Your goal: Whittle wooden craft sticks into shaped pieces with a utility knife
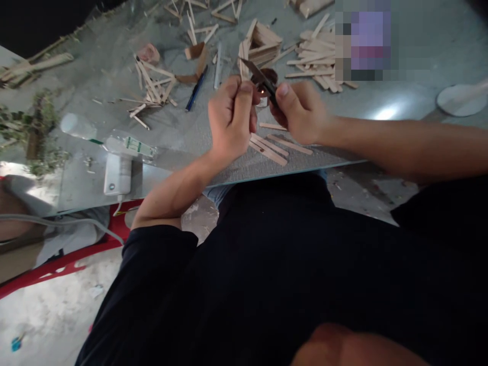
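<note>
My left hand (231, 114) is closed around a wooden craft stick (243, 63), which points away from me. In my right hand (305, 109) is a knife (258, 73), its dark blade slanting toward the stick; I cannot tell whether they touch. Between the hands shows a small bright glow (262, 92), like a tiny flame, beside a dark round object partly hidden by the fingers. Loose craft sticks (269, 150) lie on the glass table below my hands. Just beyond them stands a triangular stack of craft sticks (267, 43).
A pile of sticks (318, 56) lies at the back right, and joined stick frames (156, 84) at the left. A blue pen (197, 89), a clear bottle (129, 145) and a white power bank (117, 174) are also on the table. Its glass edge (282, 175) runs close to me.
</note>
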